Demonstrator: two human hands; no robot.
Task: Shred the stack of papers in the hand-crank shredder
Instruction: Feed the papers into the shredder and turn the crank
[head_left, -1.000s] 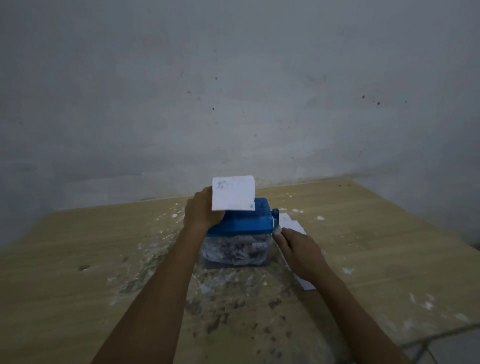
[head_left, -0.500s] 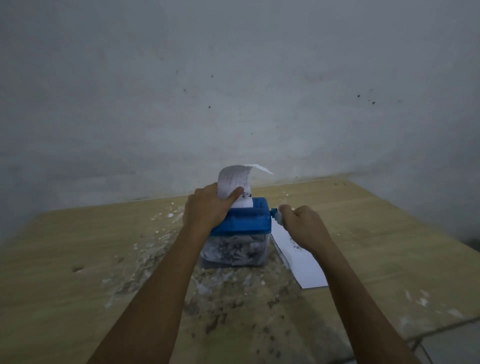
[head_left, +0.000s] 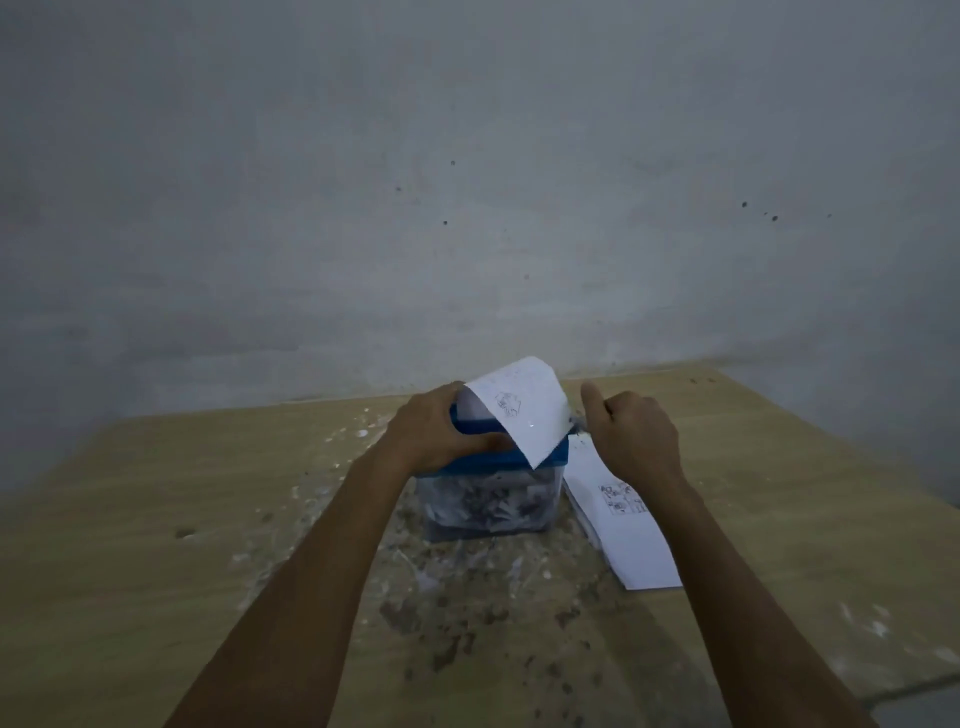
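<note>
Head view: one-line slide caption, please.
Left hand steadies blue shredder, right hand grips crank, sheet feeding in.

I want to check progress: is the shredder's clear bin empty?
No, the clear bin under the blue shredder top already holds many paper shreds.

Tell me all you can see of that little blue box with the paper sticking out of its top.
The shredder is a small box with a blue plastic-looking lid over a clear bin full of paper shreds. It stands upright on the wooden table. A white sheet rises from its top and curls forward. The left hand holds the lid; the right hand is curled at its right side, where the crank is mostly hidden.
</note>
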